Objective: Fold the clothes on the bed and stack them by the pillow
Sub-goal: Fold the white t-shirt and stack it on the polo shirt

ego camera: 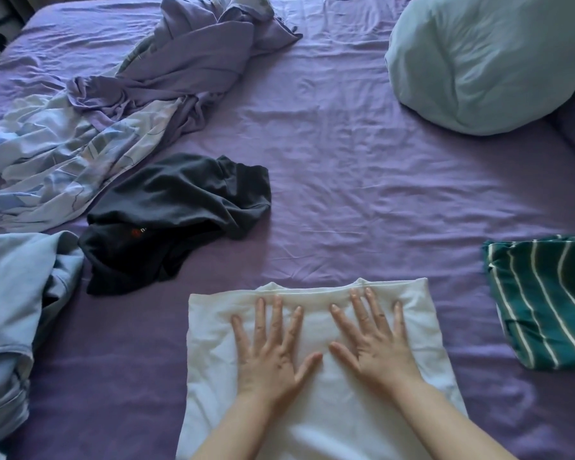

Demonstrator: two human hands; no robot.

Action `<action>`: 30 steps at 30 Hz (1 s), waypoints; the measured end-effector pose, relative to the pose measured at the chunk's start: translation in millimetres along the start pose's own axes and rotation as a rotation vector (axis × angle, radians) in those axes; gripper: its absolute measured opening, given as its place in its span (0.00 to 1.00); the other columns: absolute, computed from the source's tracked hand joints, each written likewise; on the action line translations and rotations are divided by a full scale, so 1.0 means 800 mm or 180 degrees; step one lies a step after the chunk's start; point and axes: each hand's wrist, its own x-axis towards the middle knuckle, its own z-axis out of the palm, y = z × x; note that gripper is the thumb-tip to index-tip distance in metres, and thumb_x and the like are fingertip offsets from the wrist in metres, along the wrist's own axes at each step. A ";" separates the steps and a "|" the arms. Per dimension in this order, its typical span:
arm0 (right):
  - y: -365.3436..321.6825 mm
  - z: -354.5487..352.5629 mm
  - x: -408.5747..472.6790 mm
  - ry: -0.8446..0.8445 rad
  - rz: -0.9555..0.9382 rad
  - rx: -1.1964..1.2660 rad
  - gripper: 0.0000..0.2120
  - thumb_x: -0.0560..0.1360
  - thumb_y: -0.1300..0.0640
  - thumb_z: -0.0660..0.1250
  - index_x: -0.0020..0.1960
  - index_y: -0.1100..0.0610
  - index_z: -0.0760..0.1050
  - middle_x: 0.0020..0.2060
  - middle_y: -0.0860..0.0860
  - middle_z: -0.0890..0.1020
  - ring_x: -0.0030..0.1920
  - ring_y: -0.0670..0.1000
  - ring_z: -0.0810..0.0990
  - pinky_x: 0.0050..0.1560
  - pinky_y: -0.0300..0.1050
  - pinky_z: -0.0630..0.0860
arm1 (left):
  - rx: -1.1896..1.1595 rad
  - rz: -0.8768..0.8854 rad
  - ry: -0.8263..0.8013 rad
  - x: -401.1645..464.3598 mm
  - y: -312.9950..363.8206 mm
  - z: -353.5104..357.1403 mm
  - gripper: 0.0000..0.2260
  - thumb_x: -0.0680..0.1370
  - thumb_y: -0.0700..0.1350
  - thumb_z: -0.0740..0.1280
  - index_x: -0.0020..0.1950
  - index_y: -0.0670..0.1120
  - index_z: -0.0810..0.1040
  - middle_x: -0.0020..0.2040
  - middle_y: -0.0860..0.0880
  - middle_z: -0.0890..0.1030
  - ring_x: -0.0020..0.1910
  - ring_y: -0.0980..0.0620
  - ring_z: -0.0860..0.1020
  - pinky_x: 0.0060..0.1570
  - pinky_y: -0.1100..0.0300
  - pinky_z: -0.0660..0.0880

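Note:
A white shirt (210,327) lies folded into a long panel on the purple bed sheet (362,200), close to me, its collar end away from me. My left hand (269,353) and my right hand (372,340) press flat on it side by side, fingers spread, holding nothing. A crumpled dark garment (176,214) with a small orange mark lies to the left. A folded green shirt with white stripes (545,303) sits at the right. The pale blue pillow (488,61) rests at the back right.
A rumpled purple and patterned blue duvet cover (113,111) sprawls across the back left. A light blue cloth (14,310) is bunched at the left edge. Bare sheet stretches between the pillow and the white shirt.

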 end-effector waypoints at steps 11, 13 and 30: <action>0.073 -0.068 -0.028 -0.0850 0.0732 0.0204 0.26 0.80 0.43 0.46 0.76 0.43 0.44 0.77 0.52 0.41 0.76 0.56 0.39 0.73 0.58 0.44 | -0.0362 0.0588 -0.0282 -0.054 0.111 -0.018 0.28 0.69 0.60 0.56 0.64 0.51 0.76 0.68 0.42 0.74 0.69 0.41 0.67 0.66 0.39 0.53; 0.094 -0.074 -0.029 -0.0989 0.0613 0.0282 0.26 0.81 0.47 0.51 0.76 0.42 0.45 0.77 0.51 0.40 0.76 0.56 0.41 0.73 0.55 0.50 | -0.0386 0.1035 -0.0499 -0.080 0.156 -0.011 0.28 0.67 0.62 0.56 0.64 0.54 0.75 0.67 0.46 0.76 0.68 0.43 0.69 0.68 0.40 0.49; 0.101 -0.083 -0.028 -0.0184 0.1312 0.2341 0.43 0.73 0.64 0.67 0.77 0.59 0.42 0.71 0.63 0.60 0.68 0.60 0.65 0.63 0.40 0.60 | -0.0361 0.1282 -0.0109 -0.090 0.252 -0.002 0.15 0.67 0.46 0.58 0.46 0.50 0.83 0.52 0.45 0.82 0.46 0.44 0.82 0.39 0.52 0.78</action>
